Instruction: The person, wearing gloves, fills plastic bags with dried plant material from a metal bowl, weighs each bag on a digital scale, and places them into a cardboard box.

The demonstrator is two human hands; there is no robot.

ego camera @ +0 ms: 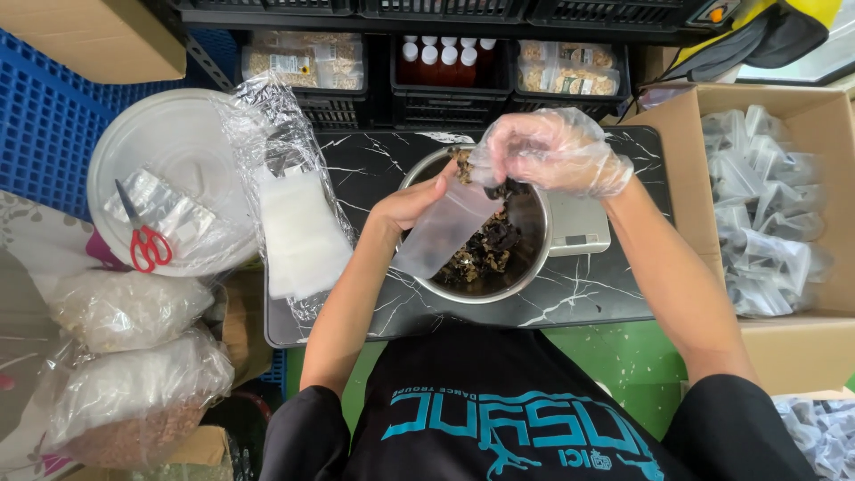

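While the bare left hand [411, 203] pinches a small clear pouch [443, 230] open over the steel bowl [525, 267] on the marble-patterned surface [374, 169], the gloved right hand [554, 151], fingers closed on dark dried pieces [500, 189], is mid-fill, needing a careful drop into the pouch mouth.

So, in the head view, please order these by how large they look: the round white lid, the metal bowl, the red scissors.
1. Round white lid
2. Metal bowl; it looks slightly smaller, but hands cover part of it, so this is unsure.
3. Red scissors, clearly smallest.
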